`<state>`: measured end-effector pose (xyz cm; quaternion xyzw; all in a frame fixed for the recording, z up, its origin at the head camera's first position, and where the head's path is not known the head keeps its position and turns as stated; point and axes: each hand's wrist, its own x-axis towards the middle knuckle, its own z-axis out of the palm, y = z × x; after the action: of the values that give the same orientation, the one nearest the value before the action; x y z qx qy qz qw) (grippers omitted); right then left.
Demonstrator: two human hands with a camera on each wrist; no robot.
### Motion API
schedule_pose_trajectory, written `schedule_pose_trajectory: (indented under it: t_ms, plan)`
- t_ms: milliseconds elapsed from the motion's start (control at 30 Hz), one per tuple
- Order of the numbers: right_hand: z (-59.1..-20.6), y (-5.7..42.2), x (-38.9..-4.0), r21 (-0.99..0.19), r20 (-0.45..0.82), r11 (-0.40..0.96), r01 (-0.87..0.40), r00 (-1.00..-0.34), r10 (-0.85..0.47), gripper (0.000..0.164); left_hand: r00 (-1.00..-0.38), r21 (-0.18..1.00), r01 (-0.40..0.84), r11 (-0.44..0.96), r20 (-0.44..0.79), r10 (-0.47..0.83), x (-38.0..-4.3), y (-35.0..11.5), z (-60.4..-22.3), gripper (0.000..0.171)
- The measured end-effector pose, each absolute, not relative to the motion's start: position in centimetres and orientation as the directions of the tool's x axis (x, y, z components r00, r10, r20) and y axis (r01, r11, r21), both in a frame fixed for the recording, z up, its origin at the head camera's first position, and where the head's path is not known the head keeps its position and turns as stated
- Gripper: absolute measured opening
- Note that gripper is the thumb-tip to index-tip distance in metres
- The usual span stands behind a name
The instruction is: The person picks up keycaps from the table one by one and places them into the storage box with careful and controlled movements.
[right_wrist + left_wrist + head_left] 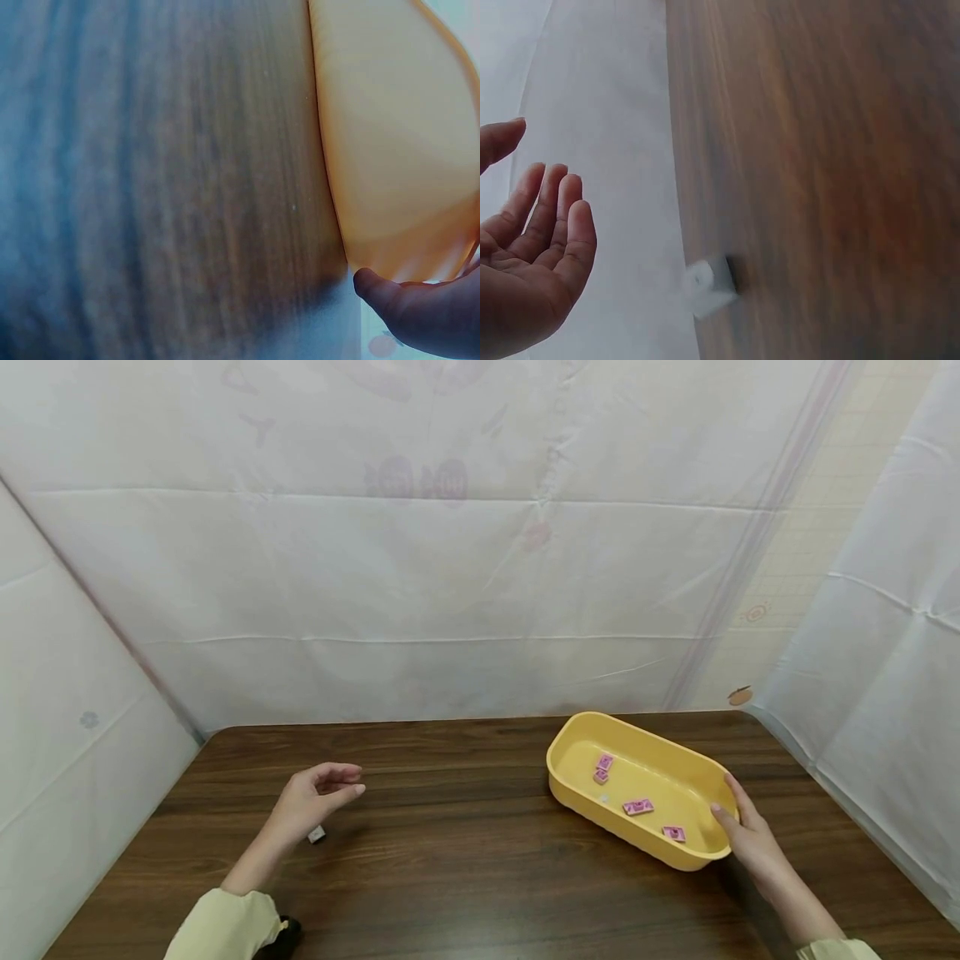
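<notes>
At the right of the table, my right hand (757,843) grips the near right end of a yellow plastic tub (622,822), its thumb over the rim. In the right wrist view the thumb (390,296) lies against the tub's yellow wall (397,150). Several small pink patterned pieces (638,807) and a tiny pale bit (604,797) lie inside. My left hand (315,797) hovers over the left part of the table, fingers loosely bent and holding nothing. Below its wrist sits a small white block (316,834), blurred in the left wrist view.
The dark wood table (465,843) runs back to a pale printed cloth (420,593), with more cloth hanging at both sides. A black object (283,937) shows by the left sleeve (225,927).
</notes>
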<state>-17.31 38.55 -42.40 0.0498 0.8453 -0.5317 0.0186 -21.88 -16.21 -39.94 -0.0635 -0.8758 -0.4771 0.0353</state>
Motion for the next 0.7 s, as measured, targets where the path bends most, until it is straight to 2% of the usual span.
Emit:
schedule_pose_trajectory:
  t_ms: [367,700]
  plan:
    - [-42.4,38.5,-17.3,-0.900,-0.089,0.422,0.105,-0.994,0.057,0.065,-0.999,0.821,0.041,0.569,0.017,0.047,-21.5,-18.0,-40.3,0.047]
    - [-42.4,38.6,-17.4,-0.898,-0.103,0.425,0.118,-0.993,0.058,0.066,-0.998,0.804,0.017,0.595,-0.021,0.057,-21.6,-19.4,-40.8,0.044]
